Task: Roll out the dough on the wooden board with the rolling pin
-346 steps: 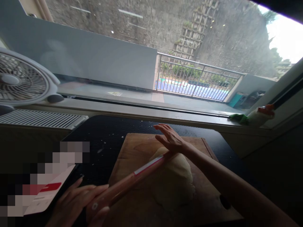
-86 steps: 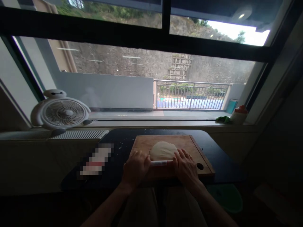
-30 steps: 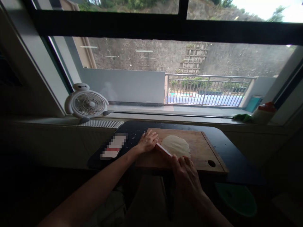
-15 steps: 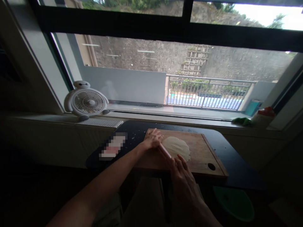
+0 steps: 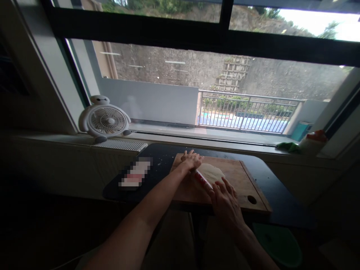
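Note:
A round, flat sheet of dough lies on a wooden cutting board. Across its left part slants a rolling pin with a red and white surface. My left hand rests on the pin's far end, its fingers stretched out rather than wrapped round. At the near end, my right hand lies over the pin with fingers extended and somewhat apart. Both palms hide the pin's ends, and part of the dough is covered by the pin and my hands.
The board rests on a dark table, with a blurred-out flat item at its left. A white fan stands by the window. At right on the sill are a green cloth and a container. A green basin sits below.
Both hands have moved to the right with the rolling pin, which now covers more of the dough. The pin has turned, showing its red pattern.

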Motion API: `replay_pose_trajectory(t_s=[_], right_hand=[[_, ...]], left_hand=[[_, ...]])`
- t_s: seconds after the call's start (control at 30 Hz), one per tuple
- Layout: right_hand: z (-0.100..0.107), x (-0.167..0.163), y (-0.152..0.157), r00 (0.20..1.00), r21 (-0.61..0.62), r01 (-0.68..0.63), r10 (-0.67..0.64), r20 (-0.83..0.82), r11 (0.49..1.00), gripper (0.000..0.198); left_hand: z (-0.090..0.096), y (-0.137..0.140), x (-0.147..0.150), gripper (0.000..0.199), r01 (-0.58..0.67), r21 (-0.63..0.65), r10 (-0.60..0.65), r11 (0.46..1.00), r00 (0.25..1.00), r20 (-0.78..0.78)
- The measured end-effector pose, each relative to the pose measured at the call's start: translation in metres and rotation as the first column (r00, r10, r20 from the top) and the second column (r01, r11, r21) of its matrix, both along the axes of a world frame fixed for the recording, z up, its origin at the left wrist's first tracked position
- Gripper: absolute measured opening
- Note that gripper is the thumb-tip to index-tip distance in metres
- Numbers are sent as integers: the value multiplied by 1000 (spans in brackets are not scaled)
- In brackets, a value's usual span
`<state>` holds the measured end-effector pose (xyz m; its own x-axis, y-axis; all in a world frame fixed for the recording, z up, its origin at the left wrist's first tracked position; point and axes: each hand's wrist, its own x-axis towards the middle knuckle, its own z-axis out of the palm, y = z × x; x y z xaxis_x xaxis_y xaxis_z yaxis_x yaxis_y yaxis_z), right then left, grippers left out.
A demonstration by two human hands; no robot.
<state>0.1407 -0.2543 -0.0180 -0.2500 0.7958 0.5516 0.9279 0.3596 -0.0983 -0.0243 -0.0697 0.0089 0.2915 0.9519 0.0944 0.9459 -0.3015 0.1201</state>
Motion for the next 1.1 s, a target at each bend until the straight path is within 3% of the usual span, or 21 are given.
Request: replay_pose_trajectory(t_s=[0.1, 0.37, 0.57, 0.67, 0.8, 0.93, 1.1], right_hand=[[-5, -12, -7, 999, 35, -52, 52, 11, 998, 32], [-18, -34, -24, 987, 96, -151, 144, 68, 984, 50], [0, -6, 10, 999, 7, 0, 0, 48, 1000, 30], [5, 6, 29, 995, -16, 94, -93, 22, 995, 29], [3, 0, 25, 999, -45, 40, -40, 17, 998, 28], [-2, -18, 2, 998, -33, -67, 67, -1, 997, 31], [-10, -29, -11, 991, 40, -135, 135, -10, 990, 38]], left_hand=[[-4, -6, -9, 41, 1, 31, -2, 1000, 1000, 21], [-21, -51, -70, 54, -46, 111, 44, 993, 999, 21], [-10, -23, -35, 52, -69, 61, 68, 996, 997, 19], [-5, -3, -14, 50, -58, 57, 55, 997, 998, 43], [-2, 4, -10, 44, -14, 69, 9, 998, 998, 66], [-9, -14, -33, 46, 11, 87, -16, 996, 998, 59], [-29, -59, -72, 54, -19, 164, 8, 986, 998, 65]])
